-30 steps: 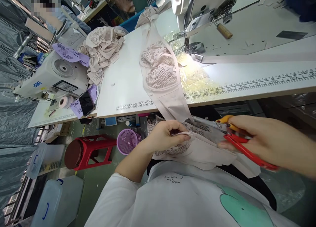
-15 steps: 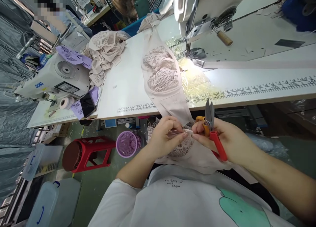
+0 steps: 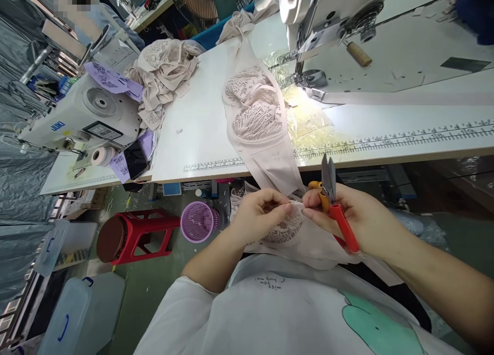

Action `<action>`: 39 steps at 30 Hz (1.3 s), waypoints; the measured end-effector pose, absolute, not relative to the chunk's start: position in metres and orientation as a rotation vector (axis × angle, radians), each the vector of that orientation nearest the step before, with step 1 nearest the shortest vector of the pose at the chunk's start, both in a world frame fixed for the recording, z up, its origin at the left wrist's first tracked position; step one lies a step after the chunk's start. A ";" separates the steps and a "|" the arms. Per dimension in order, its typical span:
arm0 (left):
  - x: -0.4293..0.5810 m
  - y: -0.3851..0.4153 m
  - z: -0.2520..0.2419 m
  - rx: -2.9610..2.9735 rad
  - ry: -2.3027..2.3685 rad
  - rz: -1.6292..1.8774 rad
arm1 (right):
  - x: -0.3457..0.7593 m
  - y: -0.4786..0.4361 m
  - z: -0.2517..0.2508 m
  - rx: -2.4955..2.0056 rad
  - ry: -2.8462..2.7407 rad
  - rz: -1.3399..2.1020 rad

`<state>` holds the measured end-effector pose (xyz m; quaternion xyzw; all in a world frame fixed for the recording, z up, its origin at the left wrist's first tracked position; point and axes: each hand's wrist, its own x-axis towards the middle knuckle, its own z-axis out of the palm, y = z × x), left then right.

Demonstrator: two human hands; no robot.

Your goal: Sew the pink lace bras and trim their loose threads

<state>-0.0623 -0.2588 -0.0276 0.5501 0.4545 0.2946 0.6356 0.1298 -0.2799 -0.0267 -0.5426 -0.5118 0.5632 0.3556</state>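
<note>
A pale pink lace bra (image 3: 320,244) lies across my lap, just below the table edge. My left hand (image 3: 257,213) pinches its edge between thumb and fingertips. Close beside it, my right hand (image 3: 360,218) has thumb and forefinger at the same edge, and it also holds a pair of scissors (image 3: 344,229) with red and orange handles. The scissor blades point up, away from the fabric. Another lace bra (image 3: 257,126) stretches over the table, its lower end hanging over the edge towards my hands. My fingers hide the exact spot being pinched.
A sewing machine (image 3: 347,15) stands over the white table (image 3: 200,123), which has a printed ruler along its front. To the left are a pile of bras (image 3: 165,69), a second sewing machine (image 3: 92,108) and a phone (image 3: 136,160). A purple basket (image 3: 197,222) and red stool (image 3: 146,236) stand below.
The view has shifted slightly. Both hands keep nearly the same place at the bra's edge, the left fingers curled a little differently. The scissors stay in my right hand.
</note>
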 end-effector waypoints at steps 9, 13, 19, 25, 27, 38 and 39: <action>-0.059 -0.258 -0.027 1.237 1.006 0.707 | 0.134 -0.282 -0.034 -1.337 -1.306 1.441; -0.064 -0.254 -0.022 1.348 1.021 0.671 | 0.136 -0.283 -0.035 -1.314 -1.334 1.466; -0.065 -0.251 -0.017 1.410 0.988 0.508 | 0.131 -0.283 -0.032 -1.321 -1.333 1.546; -0.065 -0.251 -0.024 1.272 0.972 0.510 | 0.151 -0.277 -0.036 -1.349 -1.698 1.482; -0.066 -0.251 -0.026 1.224 0.970 0.500 | 0.166 -0.275 -0.043 -1.450 -1.987 1.343; -0.063 -0.250 -0.020 1.223 0.964 0.514 | 0.213 -0.282 -0.042 -1.780 -2.346 1.299; -0.063 -0.251 -0.021 1.230 0.963 0.511 | 0.211 -0.282 -0.037 -1.799 -2.339 1.320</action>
